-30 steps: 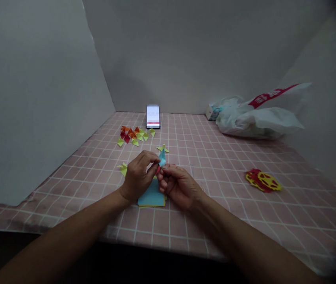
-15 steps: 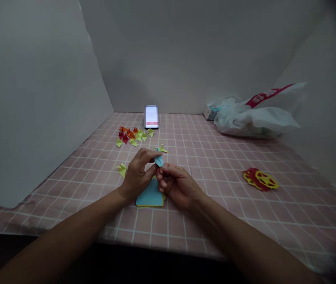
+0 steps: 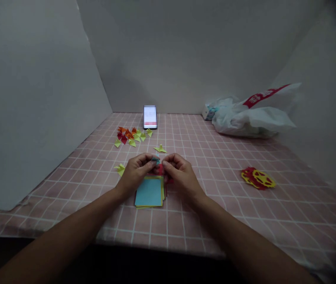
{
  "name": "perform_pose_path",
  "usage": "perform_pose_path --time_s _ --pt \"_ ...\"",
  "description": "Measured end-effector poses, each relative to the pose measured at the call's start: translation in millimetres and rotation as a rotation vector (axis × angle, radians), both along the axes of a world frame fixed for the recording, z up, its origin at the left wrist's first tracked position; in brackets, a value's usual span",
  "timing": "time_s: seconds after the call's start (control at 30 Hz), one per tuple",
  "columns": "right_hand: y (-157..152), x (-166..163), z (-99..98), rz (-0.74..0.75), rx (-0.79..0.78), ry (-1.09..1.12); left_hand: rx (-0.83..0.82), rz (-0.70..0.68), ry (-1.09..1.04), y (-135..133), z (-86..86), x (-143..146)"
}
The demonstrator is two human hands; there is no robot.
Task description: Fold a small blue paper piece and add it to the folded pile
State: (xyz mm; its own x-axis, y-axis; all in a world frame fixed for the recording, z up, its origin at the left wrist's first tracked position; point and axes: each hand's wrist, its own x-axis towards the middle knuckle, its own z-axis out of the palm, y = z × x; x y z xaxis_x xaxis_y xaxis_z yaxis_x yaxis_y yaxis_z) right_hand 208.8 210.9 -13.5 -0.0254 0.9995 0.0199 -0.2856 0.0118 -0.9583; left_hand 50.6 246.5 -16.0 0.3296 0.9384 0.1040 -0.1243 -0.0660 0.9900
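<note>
Pinching a small light-blue folded paper piece (image 3: 156,160), the left hand (image 3: 137,170) is near the far edge of a blue-topped stack of square paper sheets (image 3: 149,191). Just beside it, the right hand (image 3: 181,172) has thumb and finger together — whether they grip anything, I cannot tell. Beyond lies a yellow folded-paper bird (image 3: 160,149) — wings spread.

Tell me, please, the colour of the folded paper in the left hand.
The paper in the left hand is light blue; the head view shows it.
</note>
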Motion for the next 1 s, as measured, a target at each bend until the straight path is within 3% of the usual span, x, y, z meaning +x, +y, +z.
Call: perform_pose_path --time_s 0.77,1.0 --pt "3.4 -1.4 -6.1 -0.122 0.182 -0.25 -0.01 -0.125 -0.049 -4.3 -4.5 2.8" --pt "0.7 0.0 -3.4 -0.174 0.401 -0.469 -0.079 -0.097 -0.097 -4.7 -7.1 2.9"
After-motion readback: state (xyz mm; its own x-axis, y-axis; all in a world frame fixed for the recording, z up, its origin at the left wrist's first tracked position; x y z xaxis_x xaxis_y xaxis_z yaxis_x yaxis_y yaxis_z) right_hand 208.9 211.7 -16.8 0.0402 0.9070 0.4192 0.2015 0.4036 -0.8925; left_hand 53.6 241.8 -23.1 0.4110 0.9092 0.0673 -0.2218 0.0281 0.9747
